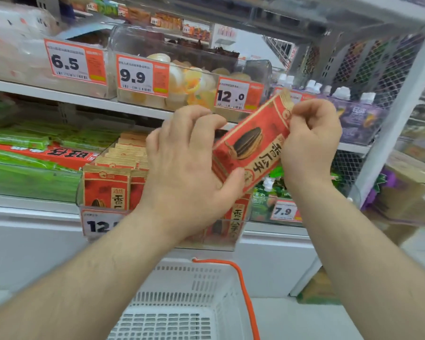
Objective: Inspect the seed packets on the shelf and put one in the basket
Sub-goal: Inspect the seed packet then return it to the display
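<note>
I hold a red seed packet (252, 143) with a dark sunflower seed printed on it, tilted in front of the shelf. My left hand (189, 168) grips its lower end, thumb on the front. My right hand (312, 141) pinches its upper edge with curled fingers. Several more red seed packets (107, 190) stand in a clear bin on the lower shelf, partly hidden behind my left hand. A white slotted basket (182, 303) with an orange handle (244, 293) sits below my forearms.
Price tags (142, 74) hang along the shelf fronts. Clear bins of jelly cups (194, 82) stand on the upper shelf, green and red packs (35, 153) lie at left, purple bottles (356, 114) at right. A white mesh upright (388, 133) bounds the shelf at right.
</note>
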The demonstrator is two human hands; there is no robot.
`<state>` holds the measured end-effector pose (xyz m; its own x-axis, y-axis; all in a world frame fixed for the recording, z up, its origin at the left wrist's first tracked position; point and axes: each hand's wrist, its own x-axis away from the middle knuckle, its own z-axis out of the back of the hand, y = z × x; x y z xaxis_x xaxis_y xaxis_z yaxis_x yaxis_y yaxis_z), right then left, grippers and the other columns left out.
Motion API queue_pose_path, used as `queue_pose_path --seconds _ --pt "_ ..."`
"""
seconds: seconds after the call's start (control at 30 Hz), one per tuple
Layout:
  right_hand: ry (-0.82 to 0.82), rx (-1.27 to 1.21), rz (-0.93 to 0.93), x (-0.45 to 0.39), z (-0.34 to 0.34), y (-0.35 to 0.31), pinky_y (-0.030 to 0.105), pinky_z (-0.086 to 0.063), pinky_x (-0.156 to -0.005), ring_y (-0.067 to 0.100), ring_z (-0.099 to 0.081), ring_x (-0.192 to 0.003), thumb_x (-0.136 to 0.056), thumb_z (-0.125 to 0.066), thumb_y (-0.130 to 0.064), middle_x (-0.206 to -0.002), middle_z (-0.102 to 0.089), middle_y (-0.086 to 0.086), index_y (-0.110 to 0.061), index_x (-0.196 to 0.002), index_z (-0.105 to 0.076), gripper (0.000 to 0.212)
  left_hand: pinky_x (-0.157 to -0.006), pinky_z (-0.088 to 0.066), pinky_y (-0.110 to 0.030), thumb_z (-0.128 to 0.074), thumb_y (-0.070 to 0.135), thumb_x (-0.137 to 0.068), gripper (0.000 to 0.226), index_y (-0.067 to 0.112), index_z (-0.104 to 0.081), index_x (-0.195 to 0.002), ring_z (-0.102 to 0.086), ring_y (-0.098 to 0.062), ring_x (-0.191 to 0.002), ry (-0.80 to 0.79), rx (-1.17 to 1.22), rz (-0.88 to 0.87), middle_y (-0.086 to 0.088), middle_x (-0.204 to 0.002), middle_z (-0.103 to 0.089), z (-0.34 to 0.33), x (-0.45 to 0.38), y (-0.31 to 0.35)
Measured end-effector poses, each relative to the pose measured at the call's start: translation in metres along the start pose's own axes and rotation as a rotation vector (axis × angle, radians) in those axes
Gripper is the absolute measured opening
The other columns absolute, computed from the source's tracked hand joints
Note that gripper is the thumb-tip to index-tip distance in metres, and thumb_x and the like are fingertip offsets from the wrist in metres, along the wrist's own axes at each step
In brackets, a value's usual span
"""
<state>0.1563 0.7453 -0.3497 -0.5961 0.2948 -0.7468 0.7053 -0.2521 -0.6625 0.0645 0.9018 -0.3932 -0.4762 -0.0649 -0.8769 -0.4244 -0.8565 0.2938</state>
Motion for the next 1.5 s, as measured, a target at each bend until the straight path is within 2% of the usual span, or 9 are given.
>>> queue_pose_path --seconds 0.13,0.23,0.3,0.47,0.6,0.67,0.83,1.17,1.5 --pt "-0.205 0.028 -0.009 0.027 0.018 0.007 0.02 -0.042 -0.068 0.001 -0.051 -0.069 -0.086 -0.045 -0.004 -0.077 -0.055 -0.009 -0.029 -0.079 -0.051 0.027 -0.093 -0.047 -0.039 -0.06 0.052 -0.079 0.064 0.024 -0.046 -0.134 -0.055 -0.008 -0.107 -0.227 0.278 0.295 0.013 -0.119 -0.054 -0.004 0.011 0.016" --pt "-0.368 0.056 -0.011 0.052 0.028 0.019 0.016 -0.039 -0.061 -0.002 -0.05 -0.061 -0.086 -0.044 -0.005 -0.07 -0.054 -0.014 -0.032 -0.087 -0.051 0.027 -0.087 -0.056 -0.038 -0.066 0.042 -0.09 0.031 0.037 -0.055 -0.118 -0.065 0.003 -0.09 -0.407 0.598 0.62 0.019 -0.102 -0.066 -0.02 0.023 0.019" --pt "-0.451 0.064 -0.039 0.069 0.037 0.027 0.015 -0.036 -0.054 0.0 -0.046 -0.053 -0.09 -0.045 -0.002 -0.058 -0.052 -0.015 -0.031 -0.094 -0.049 0.029 -0.086 -0.059 -0.044 -0.064 0.031 -0.094 0.006 0.032 -0.067 -0.1 -0.07 -0.004 -0.087 -0.387 0.712 0.738 0.011 -0.093 -0.074 -0.033 0.034 0.018" --pt "-0.503 0.085 -0.338 0.104 0.065 0.049 0.022 -0.041 -0.045 0.008 -0.048 -0.048 -0.099 -0.049 0.005 -0.054 -0.052 -0.007 -0.027 -0.095 -0.05 0.032 -0.08 -0.06 -0.05 -0.063 0.017 -0.096 0.025 0.022 -0.074 -0.075 -0.071 -0.018 -0.073 -0.36 0.861 1.006 0.001 -0.074 -0.075 -0.065 0.077 0.024" --pt "-0.419 0.083 -0.65 0.129 0.079 0.065 0.023 -0.047 -0.049 0.007 -0.056 -0.051 -0.096 -0.062 -0.005 -0.061 -0.056 -0.002 -0.021 -0.096 -0.056 0.017 -0.079 -0.06 -0.054 -0.06 0.014 -0.098 0.023 0.017 -0.074 -0.079 -0.073 -0.029 -0.077 -0.384 0.909 1.204 -0.008 -0.078 -0.076 -0.082 0.111 0.029" --pt "-0.419 0.099 -0.81 0.142 0.085 0.072 0.023 -0.046 -0.049 0.009 -0.061 -0.053 -0.096 -0.065 -0.016 -0.064 -0.062 -0.001 -0.014 -0.096 -0.06 0.005 -0.075 -0.061 -0.052 -0.058 0.016 -0.099 0.019 0.013 -0.073 -0.087 -0.074 -0.033 -0.08 -0.391 0.927 1.269 -0.012 -0.083 -0.076 -0.086 0.124 0.028" --pt "-0.563 0.201 -0.925 0.163 0.091 0.088 0.032 -0.043 -0.06 0.024 -0.054 -0.066 -0.102 -0.055 -0.034 -0.068 -0.064 0.011 -0.006 -0.077 -0.065 0.038 -0.074 -0.06 -0.049 -0.056 0.017 -0.101 0.017 0.009 -0.069 -0.094 -0.074 -0.033 -0.078 -0.356 0.96 1.403 -0.016 -0.086 -0.075 -0.088 0.151 0.021" --pt "-0.794 0.293 -0.965 0.184 0.093 0.091 0.028 -0.045 -0.063 0.006 -0.056 -0.055 -0.102 -0.051 -0.034 -0.065 -0.07 -0.001 -0.002 -0.079 -0.067 0.042 -0.061 -0.059 -0.04 -0.054 0.012 -0.101 0.019 0.006 -0.064 -0.087 -0.073 -0.032 -0.069 -0.324 1.01 1.543 -0.022 -0.085 -0.074 -0.082 0.176 0.007" --pt "-0.884 0.332 -0.976 0.194 0.086 0.096 0.027 -0.046 -0.061 0.006 -0.06 -0.057 -0.101 -0.054 -0.032 -0.072 -0.074 0.001 -0.003 -0.083 -0.069 0.037 -0.059 -0.06 -0.036 -0.056 0.013 -0.101 0.021 0.009 -0.066 -0.083 -0.072 -0.025 -0.066 -0.273 0.987 1.582 -0.015 -0.08 -0.075 -0.085 0.182 -0.007"
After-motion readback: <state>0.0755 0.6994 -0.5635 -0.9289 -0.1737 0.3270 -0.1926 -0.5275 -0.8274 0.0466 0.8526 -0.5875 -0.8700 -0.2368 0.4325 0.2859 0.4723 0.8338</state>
